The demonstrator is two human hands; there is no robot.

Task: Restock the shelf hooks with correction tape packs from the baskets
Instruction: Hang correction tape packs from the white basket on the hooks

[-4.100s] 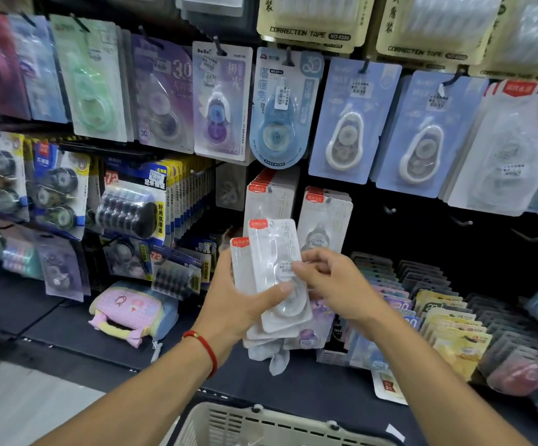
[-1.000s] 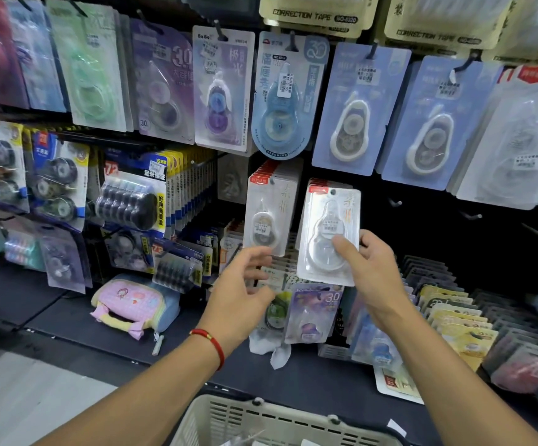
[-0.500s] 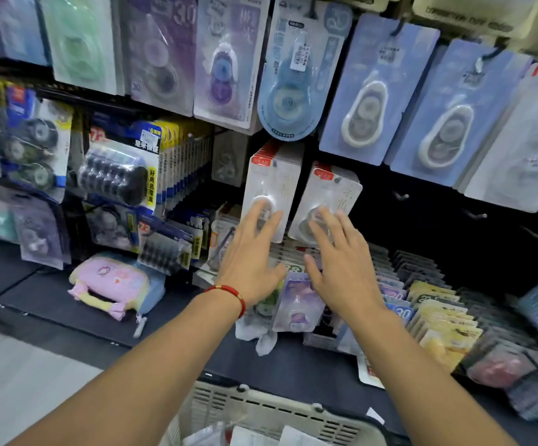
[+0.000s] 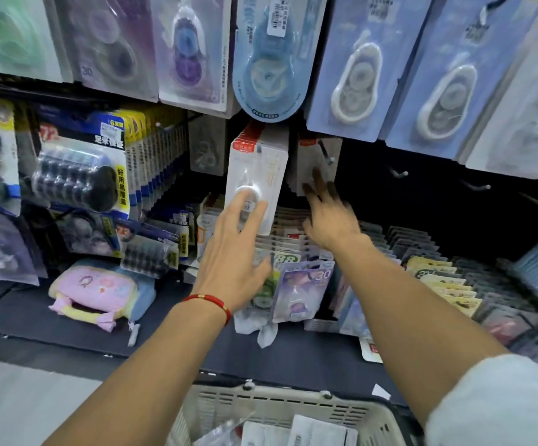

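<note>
Two stacks of white correction tape packs with red tabs hang on hooks in the lower row. My left hand (image 4: pixel 235 252), with a red bracelet on the wrist, has straight fingers pressing on the front pack of the left stack (image 4: pixel 256 175). My right hand (image 4: pixel 328 217) reaches with spread fingers to the right stack (image 4: pixel 317 162), which sits pushed far back on its hook (image 4: pixel 325 154). Neither hand holds a pack. A pale basket (image 4: pixel 280 410) below holds more packs.
Larger blue, purple and green tape packs hang in the row above. Bare hooks (image 4: pixel 399 173) stick out to the right of my hands. Trays of upright packs (image 4: pixel 438 278) fill the shelf below, and a pink pouch (image 4: pixel 95 292) lies at the left.
My right hand hung its pack on the right hook, then both hands pushed the two stacks back. The right stack now sits deeper on its hook. The camera moved closer and lower.
</note>
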